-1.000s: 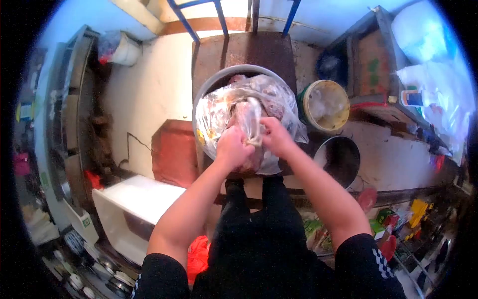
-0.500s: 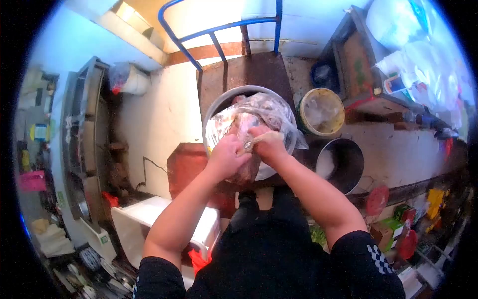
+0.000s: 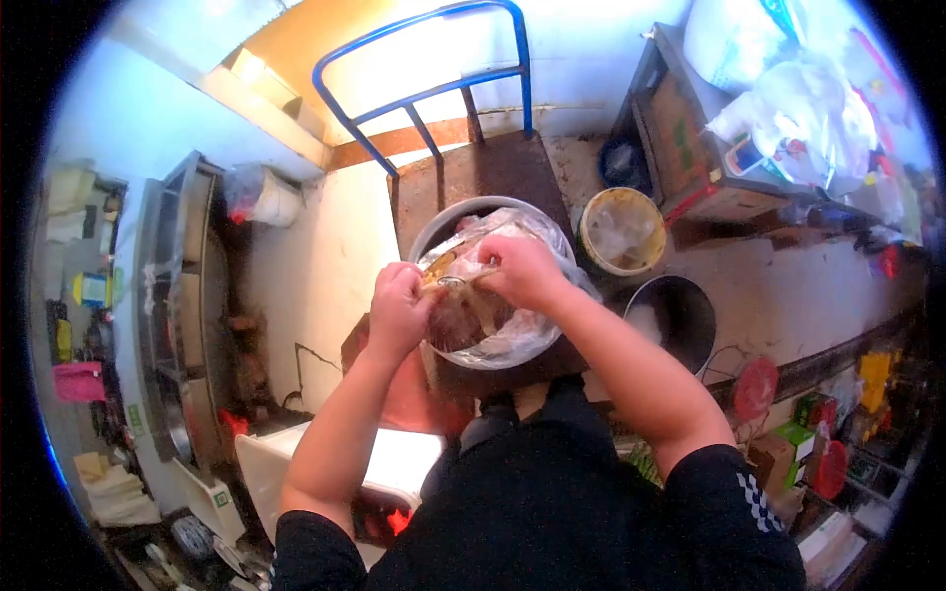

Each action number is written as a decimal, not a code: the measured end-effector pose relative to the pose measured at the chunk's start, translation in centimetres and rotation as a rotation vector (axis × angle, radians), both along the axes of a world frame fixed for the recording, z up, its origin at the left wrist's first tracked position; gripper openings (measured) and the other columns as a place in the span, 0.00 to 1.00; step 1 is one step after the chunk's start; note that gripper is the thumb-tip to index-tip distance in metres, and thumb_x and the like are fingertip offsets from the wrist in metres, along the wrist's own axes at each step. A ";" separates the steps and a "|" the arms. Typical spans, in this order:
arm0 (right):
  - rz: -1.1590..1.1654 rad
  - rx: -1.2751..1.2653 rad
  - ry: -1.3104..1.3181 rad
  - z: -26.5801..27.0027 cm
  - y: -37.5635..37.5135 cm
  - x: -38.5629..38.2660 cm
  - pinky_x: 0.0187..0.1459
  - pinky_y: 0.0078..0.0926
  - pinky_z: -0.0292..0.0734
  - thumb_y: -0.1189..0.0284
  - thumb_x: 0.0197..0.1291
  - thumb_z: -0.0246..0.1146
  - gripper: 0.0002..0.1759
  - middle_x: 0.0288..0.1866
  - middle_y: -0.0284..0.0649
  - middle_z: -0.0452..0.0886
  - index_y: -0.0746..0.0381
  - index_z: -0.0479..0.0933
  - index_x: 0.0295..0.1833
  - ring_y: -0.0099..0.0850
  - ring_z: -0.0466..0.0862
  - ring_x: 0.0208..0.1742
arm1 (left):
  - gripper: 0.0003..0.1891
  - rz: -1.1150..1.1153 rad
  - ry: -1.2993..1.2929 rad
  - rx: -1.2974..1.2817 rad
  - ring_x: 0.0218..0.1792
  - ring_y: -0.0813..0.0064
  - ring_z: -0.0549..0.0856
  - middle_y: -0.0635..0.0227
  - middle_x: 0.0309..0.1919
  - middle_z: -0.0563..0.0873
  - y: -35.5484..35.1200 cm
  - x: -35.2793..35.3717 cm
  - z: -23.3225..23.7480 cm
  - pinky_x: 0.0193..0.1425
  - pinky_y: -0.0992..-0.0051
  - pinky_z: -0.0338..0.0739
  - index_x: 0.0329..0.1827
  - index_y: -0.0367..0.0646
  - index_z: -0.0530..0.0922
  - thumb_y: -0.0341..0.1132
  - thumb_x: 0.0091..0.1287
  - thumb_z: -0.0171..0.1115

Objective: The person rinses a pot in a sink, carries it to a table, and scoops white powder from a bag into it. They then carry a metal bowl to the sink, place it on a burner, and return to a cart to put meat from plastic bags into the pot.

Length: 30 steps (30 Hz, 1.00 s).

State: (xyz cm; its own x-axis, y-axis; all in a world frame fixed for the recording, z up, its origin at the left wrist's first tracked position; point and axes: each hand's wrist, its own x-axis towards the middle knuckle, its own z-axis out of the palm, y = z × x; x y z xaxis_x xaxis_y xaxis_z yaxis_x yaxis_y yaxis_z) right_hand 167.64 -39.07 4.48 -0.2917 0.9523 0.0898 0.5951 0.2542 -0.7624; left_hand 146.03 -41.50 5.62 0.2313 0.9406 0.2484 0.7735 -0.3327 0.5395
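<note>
A pale beige strip [image 3: 471, 279] with a small shiny ring on it is stretched between my two hands. My left hand [image 3: 398, 305] is closed around its left end, and my right hand [image 3: 520, 268] pinches the right end. Under the strip, a large round metal pot [image 3: 421, 243] holds a crumpled clear plastic bag [image 3: 537, 330]. Within the bag lies something reddish brown [image 3: 458, 320] that looks like meat. My hands and the bag's folds hide part of the contents.
The pot stands on a flatbed trolley [image 3: 434, 187] with a blue handle [image 3: 429, 98]. At right are a yellowish bucket [image 3: 623, 231] and a dark pot [image 3: 680, 315]. A white chair [image 3: 414, 453] sits at lower left, and a wooden cabinet [image 3: 680, 128] stands at back right.
My hands have moved apart, the left going left, with the beige strip now stretched between them. The brown contents show more in the gap. The view has shifted slightly.
</note>
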 end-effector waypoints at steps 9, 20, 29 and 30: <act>-0.272 -0.092 0.062 3.5 -1.1 -2.0 0.34 0.43 0.70 0.56 0.50 0.64 0.17 0.26 0.47 0.78 0.61 0.74 0.28 0.48 0.79 0.33 | 0.12 0.356 -0.350 -0.028 0.41 0.60 0.75 0.58 0.37 0.76 -2.5 4.6 -3.6 0.45 0.67 0.70 0.40 0.38 0.74 0.39 0.64 0.59; -0.294 -0.228 0.165 3.3 -2.9 -1.0 0.39 0.43 0.73 0.61 0.51 0.63 0.15 0.30 0.49 0.79 0.63 0.76 0.29 0.49 0.79 0.36 | 0.12 0.026 -0.089 -0.024 0.34 0.54 0.78 0.55 0.30 0.80 -1.4 4.4 -4.1 0.39 0.61 0.71 0.38 0.39 0.77 0.39 0.60 0.61; -0.127 -0.105 0.073 1.1 -4.7 1.3 0.36 0.36 0.73 0.66 0.47 0.67 0.12 0.28 0.50 0.79 0.64 0.76 0.30 0.45 0.80 0.34 | 0.07 0.124 -0.103 -0.026 0.36 0.55 0.82 0.52 0.35 0.82 -3.5 3.9 -4.6 0.39 0.66 0.76 0.34 0.39 0.75 0.34 0.62 0.57; -0.202 -0.177 0.122 0.9 -4.7 1.2 0.37 0.37 0.73 0.67 0.48 0.66 0.11 0.29 0.50 0.80 0.64 0.76 0.31 0.45 0.80 0.34 | 0.06 0.018 -0.056 0.019 0.37 0.55 0.82 0.51 0.37 0.82 -3.4 3.5 -5.5 0.39 0.66 0.76 0.35 0.39 0.76 0.33 0.62 0.57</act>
